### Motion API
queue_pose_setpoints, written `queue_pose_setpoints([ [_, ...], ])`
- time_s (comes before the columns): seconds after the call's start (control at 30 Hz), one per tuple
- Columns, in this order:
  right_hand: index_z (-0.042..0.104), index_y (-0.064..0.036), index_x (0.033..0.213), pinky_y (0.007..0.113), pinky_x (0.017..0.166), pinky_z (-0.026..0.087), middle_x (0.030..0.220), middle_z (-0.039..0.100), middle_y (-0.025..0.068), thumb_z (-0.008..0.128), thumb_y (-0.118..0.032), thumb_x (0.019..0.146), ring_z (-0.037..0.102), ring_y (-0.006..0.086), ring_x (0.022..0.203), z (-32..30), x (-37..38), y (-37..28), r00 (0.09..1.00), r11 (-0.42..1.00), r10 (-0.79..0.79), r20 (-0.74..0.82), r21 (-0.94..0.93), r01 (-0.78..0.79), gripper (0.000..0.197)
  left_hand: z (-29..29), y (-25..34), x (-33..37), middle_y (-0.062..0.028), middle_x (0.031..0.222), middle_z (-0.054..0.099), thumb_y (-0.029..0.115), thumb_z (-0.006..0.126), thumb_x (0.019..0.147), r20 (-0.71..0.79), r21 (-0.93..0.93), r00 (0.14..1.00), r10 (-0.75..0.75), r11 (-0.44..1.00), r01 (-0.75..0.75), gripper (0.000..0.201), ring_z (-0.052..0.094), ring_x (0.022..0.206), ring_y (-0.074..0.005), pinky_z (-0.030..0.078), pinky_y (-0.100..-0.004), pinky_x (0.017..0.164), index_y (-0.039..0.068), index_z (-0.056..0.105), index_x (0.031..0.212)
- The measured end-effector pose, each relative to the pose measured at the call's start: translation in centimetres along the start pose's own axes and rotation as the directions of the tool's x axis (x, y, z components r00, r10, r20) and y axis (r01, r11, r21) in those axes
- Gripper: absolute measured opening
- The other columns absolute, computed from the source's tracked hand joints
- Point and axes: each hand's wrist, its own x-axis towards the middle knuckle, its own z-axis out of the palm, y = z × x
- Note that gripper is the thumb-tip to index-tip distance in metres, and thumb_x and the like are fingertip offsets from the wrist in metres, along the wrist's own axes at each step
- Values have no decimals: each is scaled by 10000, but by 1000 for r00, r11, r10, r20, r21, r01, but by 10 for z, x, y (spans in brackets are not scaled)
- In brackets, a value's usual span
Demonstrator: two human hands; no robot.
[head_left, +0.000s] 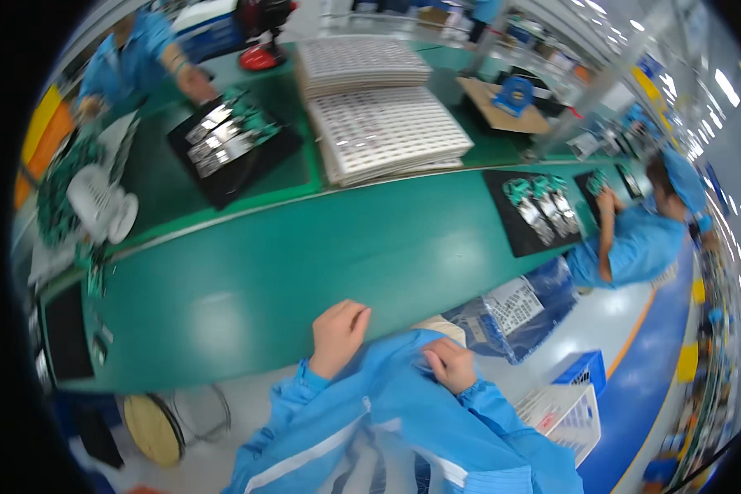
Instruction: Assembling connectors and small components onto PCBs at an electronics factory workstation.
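Observation:
My left hand [337,336] rests at the front edge of the green worktable [247,296], its fingers curled into a loose fist. I see nothing held in it. Lower and to the right, my right hand [451,365] lies over the lap of my blue smock [387,370], its fingers also curled in, with no object showing. Both hands are apart from each other. Nearest work on the table is a black mat [519,235] bearing several metal parts with green wiring [542,206], well to the right.
Stacked white trays [387,132] stand beyond the table. A white fan [99,202] sits at left. Two co-workers [634,239] in blue handle parts at far left and right. A blue plastic-lined bin [543,305], white basket [564,416] and round stool [152,428] stand below the table.

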Motion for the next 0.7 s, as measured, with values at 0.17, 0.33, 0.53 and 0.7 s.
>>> queue_pose_setpoints([
  [0.17,706,-96,921,368,650,545,908,689,78,746,-197,843,679,284,767,0,2,-10,991,995,-101,86,-7,102,134,-14,-4,-30,-93,804,634,108,689,864,-9,4,999,-36,999,36,71,621,705,-298,493,-391,612,44,662,851],
  [0.33,699,-94,915,373,654,547,907,688,75,733,-178,854,677,282,760,14,13,-6,957,976,-217,191,28,216,109,-48,-6,-38,-118,883,646,96,673,895,160,-246,969,-186,943,222,119,661,783,-253,524,-356,671,34,699,993],
  [0.53,699,-99,905,374,662,551,903,687,69,732,-190,855,679,277,761,3,22,-11,926,964,-264,269,45,262,109,-124,-44,-4,-88,1273,630,171,655,961,-49,-587,830,-555,689,426,424,598,1143,-178,470,-318,997,18,562,1346],
  [0.7,697,-93,883,386,637,543,876,680,91,730,-184,853,678,286,737,-18,21,10,938,968,-249,240,71,239,102,-146,-106,50,-118,1352,564,249,639,976,-54,-735,706,-707,507,451,595,565,1215,-216,474,-338,995,0,397,1459],
])
